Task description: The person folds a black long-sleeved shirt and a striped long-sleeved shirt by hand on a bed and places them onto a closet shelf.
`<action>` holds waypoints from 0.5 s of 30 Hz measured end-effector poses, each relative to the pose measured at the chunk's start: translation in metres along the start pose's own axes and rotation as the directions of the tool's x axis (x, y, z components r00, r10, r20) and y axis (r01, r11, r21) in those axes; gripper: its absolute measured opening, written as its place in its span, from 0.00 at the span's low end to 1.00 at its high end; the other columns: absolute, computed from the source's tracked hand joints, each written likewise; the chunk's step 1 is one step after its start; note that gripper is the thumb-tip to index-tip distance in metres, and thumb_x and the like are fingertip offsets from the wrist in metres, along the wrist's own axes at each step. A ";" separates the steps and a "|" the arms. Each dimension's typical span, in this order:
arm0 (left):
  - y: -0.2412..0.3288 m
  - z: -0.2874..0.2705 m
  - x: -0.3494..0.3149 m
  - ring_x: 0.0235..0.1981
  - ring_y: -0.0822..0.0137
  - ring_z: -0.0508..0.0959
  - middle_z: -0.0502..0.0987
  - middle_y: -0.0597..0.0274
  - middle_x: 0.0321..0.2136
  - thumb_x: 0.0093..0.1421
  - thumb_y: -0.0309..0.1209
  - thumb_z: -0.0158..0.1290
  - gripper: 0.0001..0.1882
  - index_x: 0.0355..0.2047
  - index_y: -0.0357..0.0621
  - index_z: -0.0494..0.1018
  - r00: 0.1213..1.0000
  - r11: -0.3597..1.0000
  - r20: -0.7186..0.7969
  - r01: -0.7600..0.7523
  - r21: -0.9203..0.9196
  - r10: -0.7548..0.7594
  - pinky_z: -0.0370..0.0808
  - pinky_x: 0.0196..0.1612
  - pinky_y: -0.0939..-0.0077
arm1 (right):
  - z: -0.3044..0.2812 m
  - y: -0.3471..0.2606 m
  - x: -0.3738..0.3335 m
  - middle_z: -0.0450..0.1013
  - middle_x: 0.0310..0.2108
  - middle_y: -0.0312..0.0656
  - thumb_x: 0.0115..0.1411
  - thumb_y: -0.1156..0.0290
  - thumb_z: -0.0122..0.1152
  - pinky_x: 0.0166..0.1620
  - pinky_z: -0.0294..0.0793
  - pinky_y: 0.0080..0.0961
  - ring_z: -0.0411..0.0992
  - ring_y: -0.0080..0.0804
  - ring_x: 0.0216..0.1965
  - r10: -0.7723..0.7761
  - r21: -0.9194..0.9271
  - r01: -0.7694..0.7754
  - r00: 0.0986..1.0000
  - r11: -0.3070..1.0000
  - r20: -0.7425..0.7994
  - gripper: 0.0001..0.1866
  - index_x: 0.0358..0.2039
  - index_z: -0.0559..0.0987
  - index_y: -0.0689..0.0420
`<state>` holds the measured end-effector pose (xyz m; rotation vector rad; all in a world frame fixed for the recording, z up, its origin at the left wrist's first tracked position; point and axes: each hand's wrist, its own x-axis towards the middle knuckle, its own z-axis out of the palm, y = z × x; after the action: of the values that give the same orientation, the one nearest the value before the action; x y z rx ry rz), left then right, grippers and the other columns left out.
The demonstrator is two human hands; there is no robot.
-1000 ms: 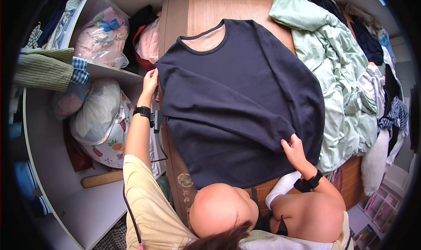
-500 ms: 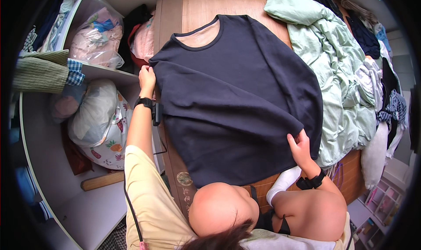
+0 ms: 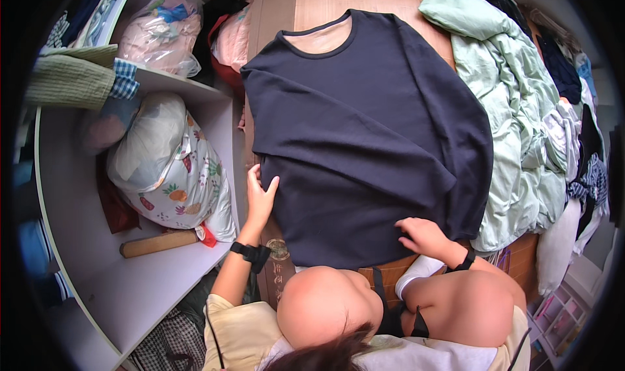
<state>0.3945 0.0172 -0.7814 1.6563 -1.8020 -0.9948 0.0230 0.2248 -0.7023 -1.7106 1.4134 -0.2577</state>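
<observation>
A dark navy long-sleeved top (image 3: 364, 104) lies spread on the bed mat, its round neckline at the far end. One sleeve is folded slantwise across its front toward the right; the other runs down the right side. My left hand (image 3: 260, 198) is at the top's left edge, thumb and fingers apart, with no cloth visibly gripped. Over the lower right part of the top is my right hand (image 3: 424, 237), fingers loosely bent and apart, holding nothing. Whether its fingertips touch the cloth I cannot tell.
A crumpled pale green quilt (image 3: 514, 130) lies right of the top, with piled clothes (image 3: 573, 130) beyond. At the left stands a white shelf unit (image 3: 215, 114) with bagged clothes (image 3: 163, 35), a fruit-print bundle (image 3: 185, 182) and a wooden block (image 3: 158, 243). My bent knees (image 3: 332, 306) are close in front.
My left hand has let go near the sleeve's shoulder end and moved nearer along the left edge. My right hand has released the folded sleeve's end and shifted nearer and slightly left.
</observation>
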 end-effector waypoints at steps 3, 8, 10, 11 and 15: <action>0.003 0.005 -0.008 0.49 0.58 0.71 0.69 0.47 0.47 0.53 0.31 0.60 0.31 0.53 0.34 0.59 0.991 0.986 -0.036 0.128 -0.103 -0.133 0.66 0.53 0.70 | 0.006 -0.019 0.002 0.69 0.43 0.38 0.48 0.66 0.64 0.48 0.65 0.29 0.66 0.35 0.46 -0.409 -0.353 0.453 0.891 0.819 0.195 0.22 0.44 0.72 0.53; 0.009 0.003 0.015 0.41 0.70 0.73 0.74 0.59 0.39 0.62 0.40 0.51 0.18 0.41 0.36 0.69 0.919 0.829 0.134 0.392 -0.399 -0.370 0.68 0.49 0.76 | 0.044 0.019 -0.024 0.66 0.29 0.36 0.48 0.69 0.54 0.39 0.65 0.22 0.65 0.30 0.34 -0.344 -0.474 0.439 0.897 0.764 0.277 0.09 0.32 0.72 0.56; -0.002 -0.011 0.026 0.40 0.74 0.73 0.75 0.63 0.37 0.67 0.40 0.42 0.17 0.38 0.38 0.71 0.896 0.708 0.223 0.440 -0.553 -0.383 0.68 0.47 0.77 | 0.051 0.024 -0.028 0.67 0.26 0.36 0.48 0.70 0.54 0.38 0.67 0.23 0.67 0.30 0.32 -0.325 -0.427 0.411 0.909 0.805 0.262 0.07 0.28 0.71 0.56; 0.002 -0.013 0.030 0.34 0.75 0.72 0.75 0.66 0.32 0.66 0.39 0.45 0.15 0.36 0.38 0.71 0.906 0.653 0.224 0.415 -0.633 -0.359 0.69 0.41 0.81 | 0.052 0.022 -0.027 0.68 0.23 0.36 0.48 0.71 0.54 0.36 0.68 0.24 0.68 0.31 0.30 -0.306 -0.380 0.385 0.918 0.841 0.251 0.04 0.25 0.70 0.56; -0.018 -0.026 0.040 0.29 0.75 0.72 0.73 0.67 0.28 0.60 0.34 0.54 0.09 0.32 0.41 0.69 0.889 0.808 0.186 0.458 -0.371 -0.418 0.69 0.36 0.80 | 0.042 0.013 -0.038 0.72 0.20 0.37 0.48 0.72 0.53 0.34 0.71 0.28 0.71 0.33 0.27 -0.230 -0.287 0.308 0.934 0.907 0.274 0.03 0.24 0.71 0.57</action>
<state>0.4195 -0.0271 -0.7841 1.8040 -1.1571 -1.5537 0.0287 0.2793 -0.7230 -2.1368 1.0838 0.0354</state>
